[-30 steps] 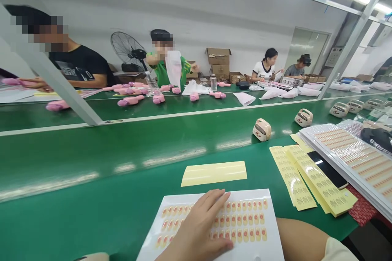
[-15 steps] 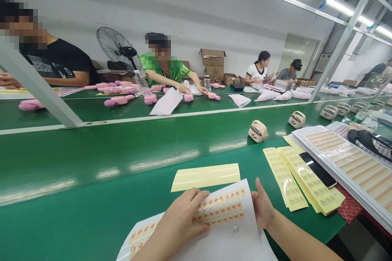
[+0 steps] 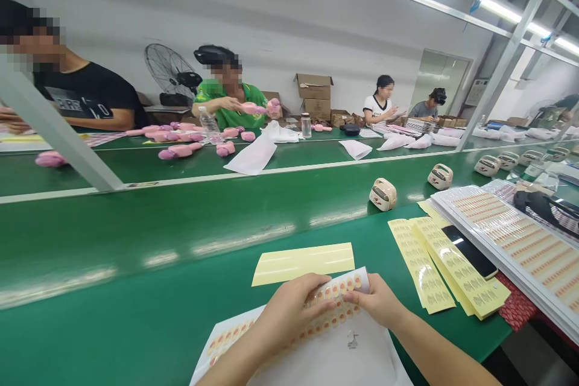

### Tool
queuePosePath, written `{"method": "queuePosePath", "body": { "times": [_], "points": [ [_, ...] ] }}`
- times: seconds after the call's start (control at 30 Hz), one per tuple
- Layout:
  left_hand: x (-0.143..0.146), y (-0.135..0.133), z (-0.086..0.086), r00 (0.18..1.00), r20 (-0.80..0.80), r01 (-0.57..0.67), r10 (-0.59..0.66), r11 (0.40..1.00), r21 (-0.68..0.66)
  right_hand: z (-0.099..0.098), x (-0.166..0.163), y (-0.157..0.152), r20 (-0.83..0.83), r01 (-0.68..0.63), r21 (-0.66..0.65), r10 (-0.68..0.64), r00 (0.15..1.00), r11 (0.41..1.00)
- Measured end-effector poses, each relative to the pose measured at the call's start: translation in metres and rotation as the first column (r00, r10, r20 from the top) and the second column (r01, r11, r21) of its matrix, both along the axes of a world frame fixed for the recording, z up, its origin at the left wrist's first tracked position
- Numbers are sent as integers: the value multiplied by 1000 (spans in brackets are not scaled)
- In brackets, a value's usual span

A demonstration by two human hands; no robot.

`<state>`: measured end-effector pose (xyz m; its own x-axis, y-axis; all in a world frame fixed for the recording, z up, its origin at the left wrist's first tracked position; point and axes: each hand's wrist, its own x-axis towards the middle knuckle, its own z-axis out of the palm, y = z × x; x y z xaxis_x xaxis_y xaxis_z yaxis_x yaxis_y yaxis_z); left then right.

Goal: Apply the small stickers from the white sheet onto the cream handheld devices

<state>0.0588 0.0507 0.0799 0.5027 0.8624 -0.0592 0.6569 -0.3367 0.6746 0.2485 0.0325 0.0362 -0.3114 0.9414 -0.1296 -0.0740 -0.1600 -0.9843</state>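
A white sheet of small orange-and-yellow stickers [image 3: 316, 338] lies on the green table in front of me, its far edge lifted. My left hand [image 3: 289, 313] rests on the sheet with fingers curled over the sticker rows near that edge. My right hand [image 3: 377, 301] pinches the sheet's far right corner. A blank pale yellow strip [image 3: 303, 262] lies just beyond the sheet.
Yellow sticker sheets [image 3: 446, 265] and a black phone [image 3: 470, 250] lie to the right, beside a stack of sticker sheets [image 3: 515, 235]. Cream devices [image 3: 383, 194] ride the green belt [image 3: 181, 217]. Across it, several people handle pink items [image 3: 181, 148].
The sheet has been turned and its far edge lifted. My right hand came into view and closed on the corner; my left hand shifted to the far edge.
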Motion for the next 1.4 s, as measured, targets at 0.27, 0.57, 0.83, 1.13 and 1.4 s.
{"method": "queuePosePath", "body": {
  "times": [0.27, 0.57, 0.83, 1.13, 1.4],
  "points": [
    [8, 5, -4, 1000, 0, -23, 23, 995, -97, 1, 3, -3, 234, 72, 23, -75, 969, 997],
    [6, 7, -1, 999, -1, -32, 33, 988, -150, 12, 19, 5, 352, 82, 355, -214, 911, 931],
    [8, 9, -1, 998, 10, -60, 63, 982, -181, 3, 2, 14, 233, 148, 163, -183, 955, 976],
    [9, 14, 3, 999, 53, -1, 12, 980, -198, 12, -1, 16, 269, 126, 201, -179, 947, 971],
    [16, 18, 7, 995, 98, 23, 2, 968, -250, 23, -2, 16, 312, 58, 277, -147, 939, 959]
  ]
}}
